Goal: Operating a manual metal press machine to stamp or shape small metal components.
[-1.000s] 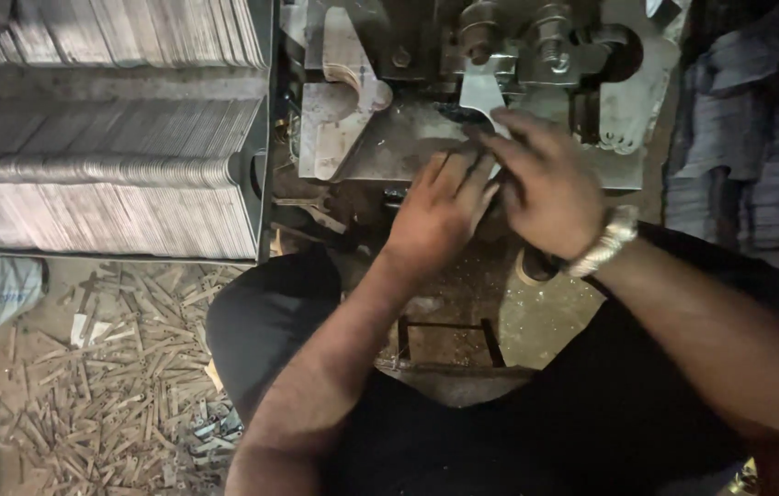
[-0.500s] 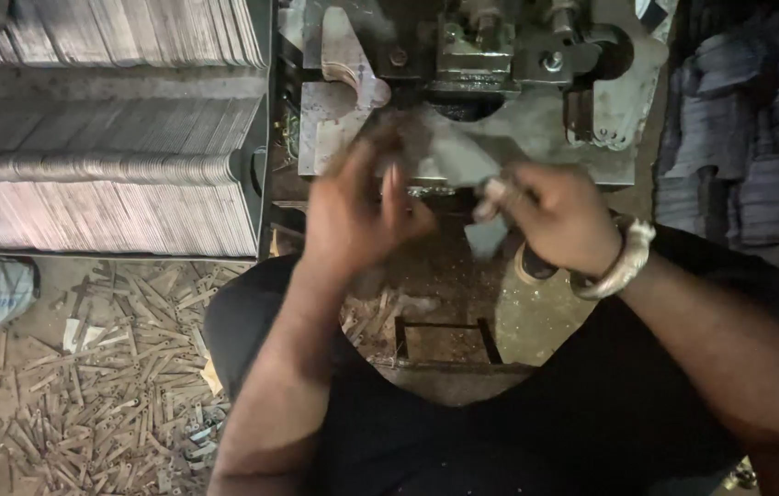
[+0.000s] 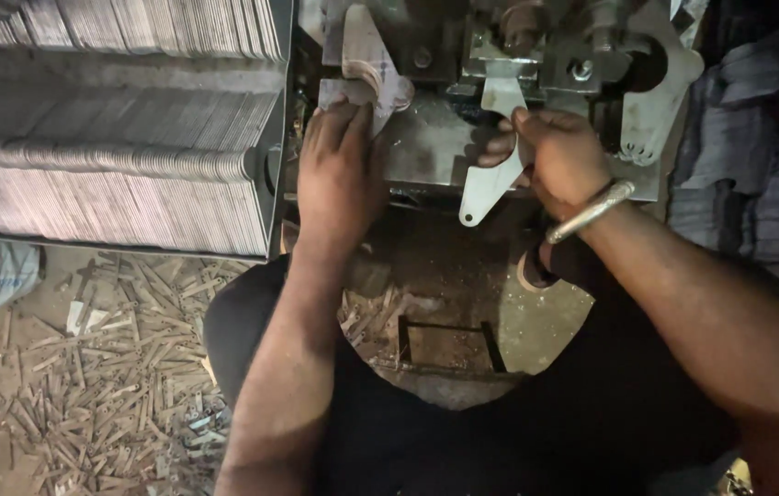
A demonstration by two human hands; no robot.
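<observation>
While the head view looks straight down on a press bed point(image 3: 426, 147), the right hand point(image 3: 559, 156) is closed round a flat pale metal blank point(image 3: 486, 188), fingers wrapped over its upper part just below the tooling point(image 3: 518, 46). Blank's narrow rounded tail hangs free off the bed's front edge, pointing down-left. A metal bangle point(image 3: 592, 209) sits on that wrist.

Left hand point(image 3: 339, 161) lies palm-down at the bed's left end, fingers mostly flat w/ tips pressing on a small stack of similar cut pieces point(image 3: 366, 78). Can't tell if it pinches one or only rests on top.

Handling, as a guess: the blank looks like thin sheet steel, so stiff, light for one hand, no flex to speak of. Stamped edges prob. sharp or burred, and the surface may be oily, so slippery. Best hold seems to be across the wide flat faces near the broad end, thumb one side, fingers the other, clear of the cut rim and clear of the tooling.

Around: racks of stacked thin sheets point(image 3: 105, 156) run along the bed's left side; darker piles point(image 3: 757, 174) off the right edge. Floor at lower left is strewn w/ narrow offcuts point(image 3: 105, 367).
</observation>
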